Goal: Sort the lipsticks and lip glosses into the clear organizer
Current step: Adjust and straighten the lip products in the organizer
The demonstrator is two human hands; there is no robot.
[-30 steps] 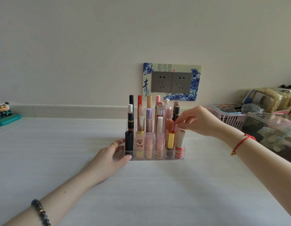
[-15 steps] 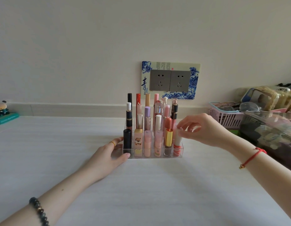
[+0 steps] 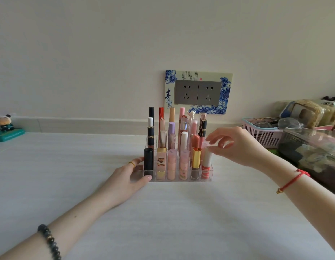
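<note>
- Seemingly the sorting is at its last stage: the clear organizer [image 3: 177,180] stands on the bench [image 3: 163,222] in front of the wall sockets, every compartment that can be seen holds an upright tube, and no loose lipstick or gloss lies on the bench around it.
- My reading is that the step in hand is seating the white-capped tube [image 3: 207,164] with red stripes, which stands in the front-right compartment just beside the gold-capped gloss [image 3: 196,158].
- Next, I judge, the fingers need to come off the cap straight upward, without nudging the tall tubes close behind it. A look over the rows for any leaning tube should follow.
- The left hand [image 3: 125,177] braces the organizer at its front-left corner. Its thumb [image 3: 144,178] lies stretched along the front wall and its fingers lie fairly straight against the left side, next to the black lipstick [image 3: 148,159]. It presses rather than clasps.
- The right hand [image 3: 237,147] hovers at the organizer's right end, its fingers loosely curved, with thumb and fingertips [image 3: 211,141] at the top of the white cap. Whether they pinch the cap or only touch it, I cannot tell.
</note>
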